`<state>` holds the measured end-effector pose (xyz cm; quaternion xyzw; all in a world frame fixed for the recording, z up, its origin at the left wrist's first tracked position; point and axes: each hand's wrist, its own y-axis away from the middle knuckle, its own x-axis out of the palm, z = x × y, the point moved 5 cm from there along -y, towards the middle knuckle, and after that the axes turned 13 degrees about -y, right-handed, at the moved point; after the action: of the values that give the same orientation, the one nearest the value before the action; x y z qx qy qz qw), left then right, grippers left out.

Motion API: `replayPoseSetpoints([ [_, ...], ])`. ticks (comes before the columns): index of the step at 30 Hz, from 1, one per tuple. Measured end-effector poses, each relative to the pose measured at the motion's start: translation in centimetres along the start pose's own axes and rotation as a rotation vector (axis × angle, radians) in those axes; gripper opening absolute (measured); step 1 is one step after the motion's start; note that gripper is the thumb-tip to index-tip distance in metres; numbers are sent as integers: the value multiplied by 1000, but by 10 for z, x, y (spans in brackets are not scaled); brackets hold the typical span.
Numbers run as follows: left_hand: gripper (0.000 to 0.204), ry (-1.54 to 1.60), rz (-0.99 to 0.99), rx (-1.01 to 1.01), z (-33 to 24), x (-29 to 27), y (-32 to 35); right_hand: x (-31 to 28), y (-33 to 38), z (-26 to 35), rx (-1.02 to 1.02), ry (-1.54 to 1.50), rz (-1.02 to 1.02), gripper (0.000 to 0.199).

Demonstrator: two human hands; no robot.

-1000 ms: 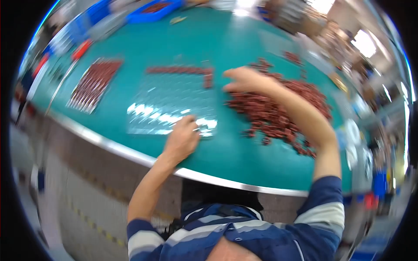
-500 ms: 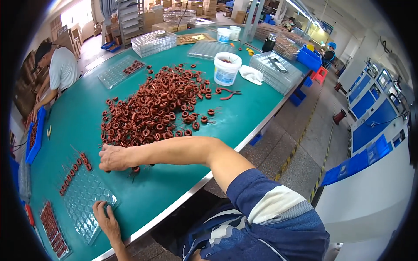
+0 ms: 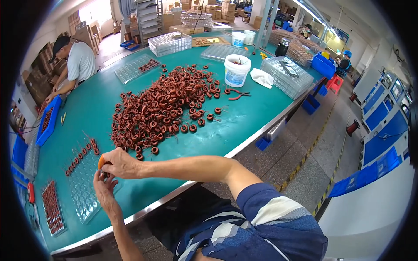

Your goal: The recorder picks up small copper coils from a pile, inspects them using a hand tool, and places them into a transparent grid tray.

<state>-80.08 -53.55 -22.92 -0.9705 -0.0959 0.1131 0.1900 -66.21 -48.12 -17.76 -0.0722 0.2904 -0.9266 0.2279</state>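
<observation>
My right hand point(image 3: 121, 163) and my left hand point(image 3: 104, 188) meet over a clear plastic blister tray point(image 3: 85, 191) at the near left of the teal table point(image 3: 244, 122). Together their fingertips pinch a small red-brown wound coil point(image 3: 104, 174); an orange cover shows on one fingertip of my right hand. A short row of coils point(image 3: 82, 154) lies in the tray's far pockets. A big heap of the same ring-shaped coils point(image 3: 159, 106) spreads just beyond my right hand.
A filled tray point(image 3: 52, 209) lies left of the hands. A white bucket point(image 3: 237, 69), red-handled pliers point(image 3: 237, 95), a white cloth point(image 3: 263, 78) and stacks of clear trays point(image 3: 287, 71) sit at the far right. A person point(image 3: 76, 65) works by a blue bin point(image 3: 48, 122).
My right hand has come back from the edge of the coil heap. My left hand has lifted off the tray, and the two now meet on one coil.
</observation>
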Motion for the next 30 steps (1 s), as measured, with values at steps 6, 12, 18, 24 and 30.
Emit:
replayPoseSetpoints([
  [6, 39, 77, -75, -76, 12, -33, 37, 56, 31, 7, -178, 72, 77, 16],
  [12, 20, 26, 95, 37, 6, -93, 96, 125, 73, 26, 78, 282, 71, 27],
  [18, 23, 538, 226, -213, -21, -103, 155, 156, 101, 40, 140, 147, 187, 16],
  [24, 22, 477, 135, -186, -30, -101, 154, 150, 96, 38, 248, 25, 268, 19],
  [30, 30, 841, 218, -193, -41, -83, 156, 153, 96, 94, -571, 436, 302, 13],
])
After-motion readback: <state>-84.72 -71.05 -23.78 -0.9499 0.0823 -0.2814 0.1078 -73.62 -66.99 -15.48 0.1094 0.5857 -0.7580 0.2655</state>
